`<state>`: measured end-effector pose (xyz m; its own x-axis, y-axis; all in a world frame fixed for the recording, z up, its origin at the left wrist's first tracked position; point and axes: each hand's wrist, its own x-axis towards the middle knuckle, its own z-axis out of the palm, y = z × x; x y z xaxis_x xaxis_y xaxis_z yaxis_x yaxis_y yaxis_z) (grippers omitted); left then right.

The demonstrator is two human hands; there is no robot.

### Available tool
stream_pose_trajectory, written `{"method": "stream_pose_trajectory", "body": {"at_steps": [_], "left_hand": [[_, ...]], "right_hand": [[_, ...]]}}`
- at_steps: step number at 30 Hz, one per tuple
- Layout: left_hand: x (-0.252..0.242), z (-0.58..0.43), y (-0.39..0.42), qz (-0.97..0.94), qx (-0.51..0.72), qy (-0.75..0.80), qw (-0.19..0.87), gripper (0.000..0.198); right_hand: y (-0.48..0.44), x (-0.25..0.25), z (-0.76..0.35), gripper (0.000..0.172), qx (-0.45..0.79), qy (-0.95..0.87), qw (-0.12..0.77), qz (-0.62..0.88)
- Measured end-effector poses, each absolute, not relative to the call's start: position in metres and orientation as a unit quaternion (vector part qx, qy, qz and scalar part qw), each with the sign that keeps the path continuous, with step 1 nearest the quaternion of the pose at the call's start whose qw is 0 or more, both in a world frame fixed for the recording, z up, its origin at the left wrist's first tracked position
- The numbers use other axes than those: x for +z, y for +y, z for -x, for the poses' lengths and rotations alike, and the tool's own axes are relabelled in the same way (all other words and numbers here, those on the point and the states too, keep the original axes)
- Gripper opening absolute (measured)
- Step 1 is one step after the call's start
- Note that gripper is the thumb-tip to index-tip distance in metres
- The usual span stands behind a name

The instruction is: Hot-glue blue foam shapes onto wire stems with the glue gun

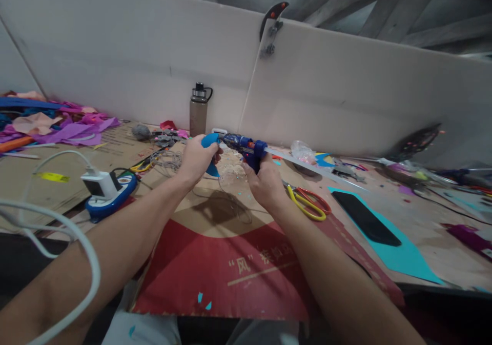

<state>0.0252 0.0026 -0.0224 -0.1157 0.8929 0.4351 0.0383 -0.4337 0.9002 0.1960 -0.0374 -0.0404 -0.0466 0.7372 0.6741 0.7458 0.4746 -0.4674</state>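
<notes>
Above cardboard (184, 263), right hand (266, 183) is gripping hot-glue gun (251, 147) pointing leftward toward blue cutout (209, 140) that left hand (197, 158) is pinching.

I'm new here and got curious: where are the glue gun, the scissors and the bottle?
Glue gun (252, 153): head view, on its blue body.
Scissors (295, 201): head view, on the yellow handle.
Bottle (198, 117): head view, on its body.

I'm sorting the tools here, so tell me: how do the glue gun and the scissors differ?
The glue gun is gripped in the right hand, while the scissors lie unheld close by. The glue gun is mostly blue; the scissors have yellow and red handles. The glue gun has a long clear stick at its back, whereas the scissors end in looped handles. Both are hand tools.
</notes>
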Motion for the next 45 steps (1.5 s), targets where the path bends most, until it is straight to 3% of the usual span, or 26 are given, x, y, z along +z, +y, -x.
{"method": "stream_pose_trajectory", "body": {"at_steps": [28,36,40,45], "left_hand": [[-0.017,-0.020,0.005,-0.533,0.649,0.398,0.370,0.005],[-0.015,-0.021,0.005,-0.493,0.649,0.388,0.430,0.008],[-0.016,-0.024,0.002,-0.494,0.642,0.366,0.459,0.010],[-0.019,-0.027,0.003,-0.497,0.637,0.331,0.488,0.017]], "right_hand": [[-0.038,-0.039,-0.195,0.033,0.004,-0.720,0.470,0.510],[-0.009,-0.047,-0.215,0.018,0.306,-0.608,0.560,0.473],[0.014,-0.062,-0.231,0.013,0.251,-0.614,0.496,0.560],[0.014,-0.063,-0.240,0.036,0.072,-0.662,0.319,0.674]]}}
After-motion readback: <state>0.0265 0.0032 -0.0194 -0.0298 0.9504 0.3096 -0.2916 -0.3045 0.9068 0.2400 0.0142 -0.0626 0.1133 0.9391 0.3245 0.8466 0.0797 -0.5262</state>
